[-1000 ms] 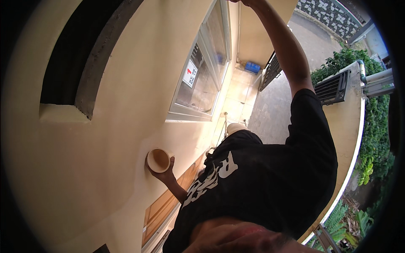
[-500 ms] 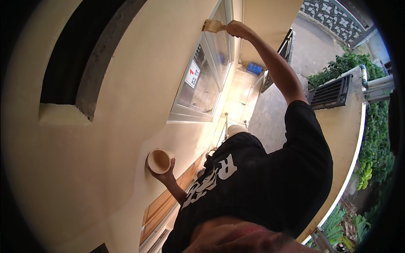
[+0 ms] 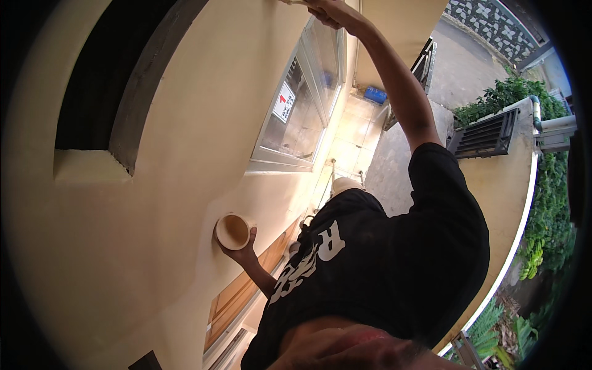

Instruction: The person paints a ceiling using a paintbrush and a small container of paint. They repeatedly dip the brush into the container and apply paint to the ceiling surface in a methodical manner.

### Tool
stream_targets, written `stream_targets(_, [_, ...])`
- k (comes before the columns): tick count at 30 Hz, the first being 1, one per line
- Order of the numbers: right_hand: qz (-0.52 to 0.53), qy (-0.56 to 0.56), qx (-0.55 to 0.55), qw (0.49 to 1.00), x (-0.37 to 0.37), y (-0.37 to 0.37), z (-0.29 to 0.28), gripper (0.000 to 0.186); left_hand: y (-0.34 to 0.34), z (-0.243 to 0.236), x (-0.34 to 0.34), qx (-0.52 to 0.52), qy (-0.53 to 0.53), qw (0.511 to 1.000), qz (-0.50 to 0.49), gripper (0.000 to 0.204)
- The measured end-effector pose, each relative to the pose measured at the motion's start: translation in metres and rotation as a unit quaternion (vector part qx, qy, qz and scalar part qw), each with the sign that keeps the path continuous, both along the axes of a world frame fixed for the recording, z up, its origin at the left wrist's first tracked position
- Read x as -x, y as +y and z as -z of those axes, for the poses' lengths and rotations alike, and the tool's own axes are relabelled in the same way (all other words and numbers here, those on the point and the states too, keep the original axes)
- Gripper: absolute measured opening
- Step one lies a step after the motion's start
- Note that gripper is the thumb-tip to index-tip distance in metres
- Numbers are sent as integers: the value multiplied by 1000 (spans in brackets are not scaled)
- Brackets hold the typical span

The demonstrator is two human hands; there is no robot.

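My left hand (image 3: 243,251) is wrapped round a cream round tub (image 3: 248,221), held beside the pale cream wall (image 3: 166,240). The tub's open mouth shows a tan inside; how much it contains I cannot tell. My right arm stretches up to the top of the view, where my right hand (image 3: 336,15) is closed round the handle of a paintbrush (image 3: 296,2). Most of the brush is cut off by the upper edge, so its bristles are hardly seen. Just below that hand is the white-framed window (image 3: 296,117).
A dark recess (image 3: 92,92) with a grey edge opens in the wall at left. A wooden panel (image 3: 231,302) lies below the tub. Beyond are a tiled floor (image 3: 354,132), a blue container (image 3: 374,94), a metal grille (image 3: 487,137) and green plants (image 3: 549,203).
My right hand has moved up and slightly left with the paintbrush, from beside the window frame to the top edge of the view. The left hand and tub have hardly moved.
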State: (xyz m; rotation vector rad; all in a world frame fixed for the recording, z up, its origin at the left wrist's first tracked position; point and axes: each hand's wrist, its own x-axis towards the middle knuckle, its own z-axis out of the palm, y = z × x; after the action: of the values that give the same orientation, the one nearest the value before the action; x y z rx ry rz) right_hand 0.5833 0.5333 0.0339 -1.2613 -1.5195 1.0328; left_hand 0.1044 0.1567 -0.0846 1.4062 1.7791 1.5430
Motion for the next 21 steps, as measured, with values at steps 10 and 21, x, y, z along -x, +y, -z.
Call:
stream_targets(10, [37,36,137,989,18,-71,147,60,5,8,8,-6,25,1000,-4,96])
stream_targets(21, [25,136,187,973,46,-69,231,62,6,1,4,18,5,999,-29,96])
